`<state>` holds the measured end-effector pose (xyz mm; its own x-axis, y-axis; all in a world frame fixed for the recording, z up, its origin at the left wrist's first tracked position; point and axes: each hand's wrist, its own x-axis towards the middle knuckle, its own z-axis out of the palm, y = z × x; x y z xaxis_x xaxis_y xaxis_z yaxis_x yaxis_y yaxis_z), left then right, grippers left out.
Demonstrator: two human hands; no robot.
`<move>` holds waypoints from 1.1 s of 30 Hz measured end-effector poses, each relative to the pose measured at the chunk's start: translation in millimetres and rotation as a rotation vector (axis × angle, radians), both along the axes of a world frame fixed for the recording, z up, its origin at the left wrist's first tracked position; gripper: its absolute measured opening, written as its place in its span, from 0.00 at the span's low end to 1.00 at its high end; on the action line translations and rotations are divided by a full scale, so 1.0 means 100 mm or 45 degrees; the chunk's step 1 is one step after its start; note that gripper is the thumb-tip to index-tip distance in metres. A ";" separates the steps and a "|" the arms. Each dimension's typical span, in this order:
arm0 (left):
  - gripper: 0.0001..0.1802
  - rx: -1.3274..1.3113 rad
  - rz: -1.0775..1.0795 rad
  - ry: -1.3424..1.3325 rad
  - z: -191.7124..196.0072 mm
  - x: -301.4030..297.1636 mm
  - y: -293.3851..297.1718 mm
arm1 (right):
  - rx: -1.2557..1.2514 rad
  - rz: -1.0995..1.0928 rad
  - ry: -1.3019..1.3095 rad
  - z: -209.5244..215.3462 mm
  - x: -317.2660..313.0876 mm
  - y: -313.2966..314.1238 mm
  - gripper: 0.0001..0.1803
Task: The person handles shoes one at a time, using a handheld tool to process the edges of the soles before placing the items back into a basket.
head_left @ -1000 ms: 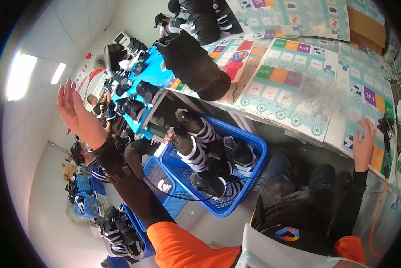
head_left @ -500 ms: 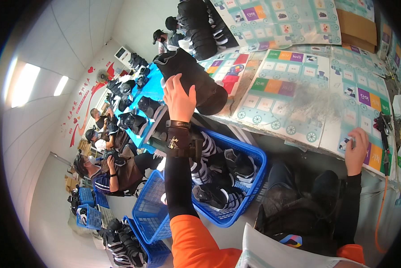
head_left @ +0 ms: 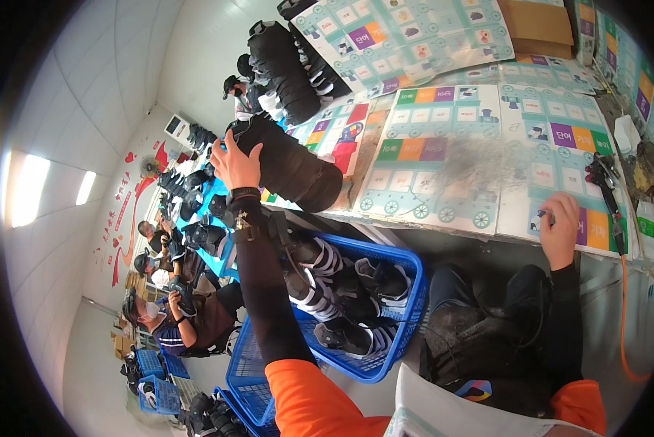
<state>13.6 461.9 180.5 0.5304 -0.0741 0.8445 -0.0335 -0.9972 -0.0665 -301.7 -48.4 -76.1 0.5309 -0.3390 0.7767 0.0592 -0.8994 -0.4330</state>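
Note:
A long stack of nested black, cloth-like pieces (head_left: 298, 171) lies at the left end of the paper-covered worktable (head_left: 480, 171). My left hand (head_left: 238, 162) is at the stack's left end, its thumb and fingers spread apart. Part of the palm side is hidden, but the fingers do not wrap round the stack. At the table's near right edge, my right hand (head_left: 561, 231) rests with its fingers curled in. Whether anything small sits between those fingers is hidden. Right of it lies a dark hand tool (head_left: 603, 182) joined to an orange hose (head_left: 624, 320).
Below the table's left end stands a blue basket (head_left: 416, 291) of black-and-white shoes, with another blue basket (head_left: 243, 371) beside it. A taller black stack (head_left: 282, 76) rises at the back. Several people work along a blue table (head_left: 214, 191) at the left.
The view has swung right, so the scene sits further left. My left hand has slid along the stack to its left end, fingers spreading wider. My right hand's fingers have curled in more.

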 end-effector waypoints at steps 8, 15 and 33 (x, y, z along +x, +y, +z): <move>0.17 0.116 -0.137 -0.017 0.17 0.35 -0.07 | 0.036 0.011 -0.012 0.02 -0.03 0.00 0.08; 0.13 0.157 -0.431 -0.443 1.05 -0.10 -0.04 | 0.068 0.043 0.002 0.02 -0.11 0.02 0.08; 0.18 -0.421 -1.023 1.510 -1.96 -2.29 -0.90 | 0.215 1.205 0.549 0.05 -0.17 1.46 0.36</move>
